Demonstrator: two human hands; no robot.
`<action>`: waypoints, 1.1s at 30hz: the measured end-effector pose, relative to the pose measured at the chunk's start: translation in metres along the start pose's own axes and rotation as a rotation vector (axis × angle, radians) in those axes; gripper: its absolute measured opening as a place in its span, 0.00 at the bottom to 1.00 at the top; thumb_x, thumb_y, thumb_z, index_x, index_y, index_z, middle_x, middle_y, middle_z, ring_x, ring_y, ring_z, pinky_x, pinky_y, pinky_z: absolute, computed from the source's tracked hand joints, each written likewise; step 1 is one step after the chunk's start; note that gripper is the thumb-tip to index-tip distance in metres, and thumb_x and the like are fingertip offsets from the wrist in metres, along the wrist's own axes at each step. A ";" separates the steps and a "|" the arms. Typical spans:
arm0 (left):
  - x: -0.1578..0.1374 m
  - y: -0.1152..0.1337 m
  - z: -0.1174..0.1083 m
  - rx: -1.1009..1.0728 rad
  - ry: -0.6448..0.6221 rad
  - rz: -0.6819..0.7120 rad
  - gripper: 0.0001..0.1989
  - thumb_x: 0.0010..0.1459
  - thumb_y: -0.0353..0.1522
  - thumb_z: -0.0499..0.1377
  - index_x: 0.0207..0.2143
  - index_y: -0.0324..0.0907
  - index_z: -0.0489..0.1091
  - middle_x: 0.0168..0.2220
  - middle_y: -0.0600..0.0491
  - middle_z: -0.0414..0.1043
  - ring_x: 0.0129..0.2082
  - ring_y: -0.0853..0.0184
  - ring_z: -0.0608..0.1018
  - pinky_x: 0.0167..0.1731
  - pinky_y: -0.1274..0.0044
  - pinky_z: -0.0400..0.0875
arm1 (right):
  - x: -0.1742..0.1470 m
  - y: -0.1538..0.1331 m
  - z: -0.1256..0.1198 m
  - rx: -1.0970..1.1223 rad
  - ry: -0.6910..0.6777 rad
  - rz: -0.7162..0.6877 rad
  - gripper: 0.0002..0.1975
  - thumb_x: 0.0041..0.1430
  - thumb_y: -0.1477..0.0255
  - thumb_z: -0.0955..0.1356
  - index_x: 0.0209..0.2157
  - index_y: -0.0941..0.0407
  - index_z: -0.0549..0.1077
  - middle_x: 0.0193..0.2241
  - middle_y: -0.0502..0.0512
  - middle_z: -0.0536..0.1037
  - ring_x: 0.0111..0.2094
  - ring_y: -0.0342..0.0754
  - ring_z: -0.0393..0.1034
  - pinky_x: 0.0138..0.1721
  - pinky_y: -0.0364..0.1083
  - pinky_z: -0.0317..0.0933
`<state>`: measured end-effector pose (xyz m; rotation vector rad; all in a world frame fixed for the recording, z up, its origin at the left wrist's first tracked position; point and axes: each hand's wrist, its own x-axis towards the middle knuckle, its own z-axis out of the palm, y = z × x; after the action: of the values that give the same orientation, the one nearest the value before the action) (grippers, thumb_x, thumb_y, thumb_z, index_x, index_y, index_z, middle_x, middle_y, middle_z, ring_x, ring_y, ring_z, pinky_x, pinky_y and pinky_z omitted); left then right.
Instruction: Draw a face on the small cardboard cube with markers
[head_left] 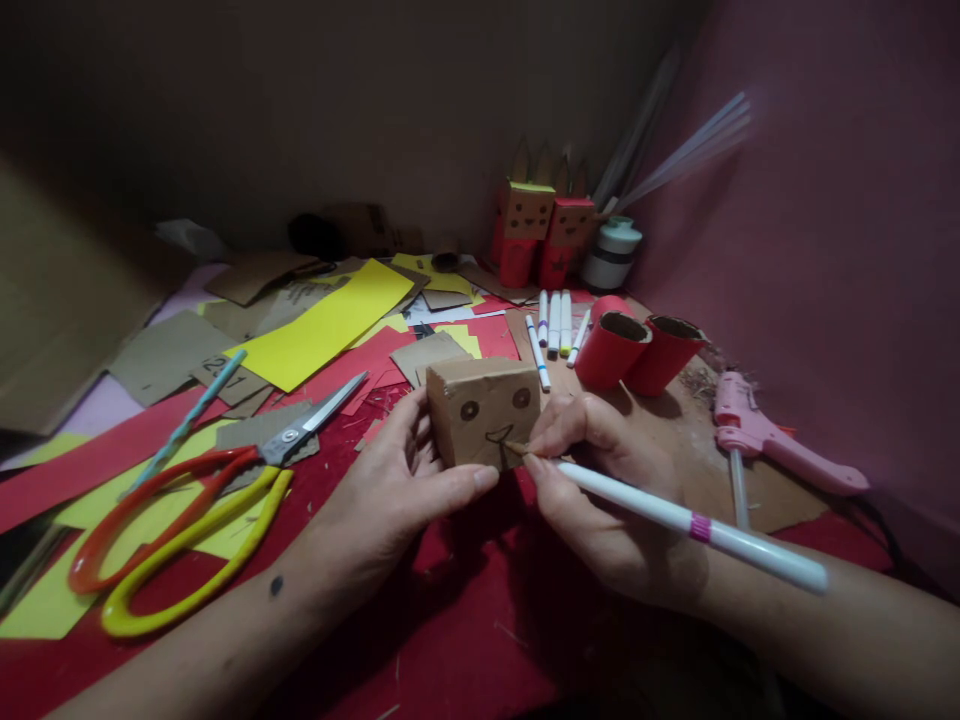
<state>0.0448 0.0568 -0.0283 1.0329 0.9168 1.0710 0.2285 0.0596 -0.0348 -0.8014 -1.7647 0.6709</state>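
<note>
My left hand (420, 470) is closed on a small cardboard box (480, 425), fingers behind its left side and thumb along the lower front edge. Two round dark eyes and an open, pointed mouth are drawn on the face turned toward me. In my right hand (607, 480) is a white marker pen (645, 502) with a purple band, gripped near its front end. Its tip touches or almost touches the box beside the mouth; exact contact is hard to see. Some fingers of both hands are hidden.
Scissors (274, 455) with red and yellow handles lie left on paper and cardboard scraps (322, 320). Several markers (553, 325) and red tubes (611, 350) sit beyond my right hand. A pink glue gun (780, 440) is at right; box-headed figures (527, 215) stand behind.
</note>
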 end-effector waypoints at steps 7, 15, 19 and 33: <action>0.000 -0.001 -0.001 0.005 -0.002 0.000 0.33 0.51 0.30 0.72 0.58 0.50 0.67 0.60 0.52 0.74 0.62 0.55 0.73 0.56 0.75 0.72 | 0.000 -0.004 -0.001 0.022 0.014 0.009 0.07 0.58 0.79 0.67 0.33 0.53 0.65 0.28 0.48 0.68 0.24 0.41 0.61 0.24 0.42 0.57; 0.000 -0.001 0.000 0.012 0.015 0.002 0.33 0.51 0.30 0.72 0.58 0.48 0.67 0.60 0.50 0.74 0.62 0.54 0.72 0.58 0.72 0.71 | -0.001 0.001 0.002 0.108 -0.027 -0.004 0.08 0.61 0.79 0.68 0.36 0.52 0.67 0.30 0.48 0.70 0.27 0.42 0.63 0.26 0.43 0.58; -0.001 0.001 0.001 0.028 0.023 -0.006 0.33 0.50 0.30 0.72 0.58 0.47 0.67 0.61 0.49 0.73 0.63 0.51 0.71 0.60 0.68 0.69 | -0.003 0.001 0.002 0.102 -0.022 0.014 0.08 0.60 0.78 0.69 0.36 0.52 0.67 0.30 0.48 0.70 0.29 0.43 0.64 0.28 0.44 0.59; 0.000 0.002 0.001 0.035 0.014 -0.004 0.33 0.52 0.31 0.71 0.58 0.48 0.65 0.61 0.51 0.72 0.63 0.55 0.71 0.57 0.75 0.71 | -0.001 -0.001 0.002 0.051 -0.017 0.020 0.07 0.59 0.78 0.68 0.33 0.53 0.66 0.29 0.48 0.72 0.24 0.40 0.62 0.24 0.42 0.57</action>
<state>0.0448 0.0565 -0.0264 1.0526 0.9514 1.0633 0.2264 0.0578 -0.0352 -0.7815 -1.7506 0.7348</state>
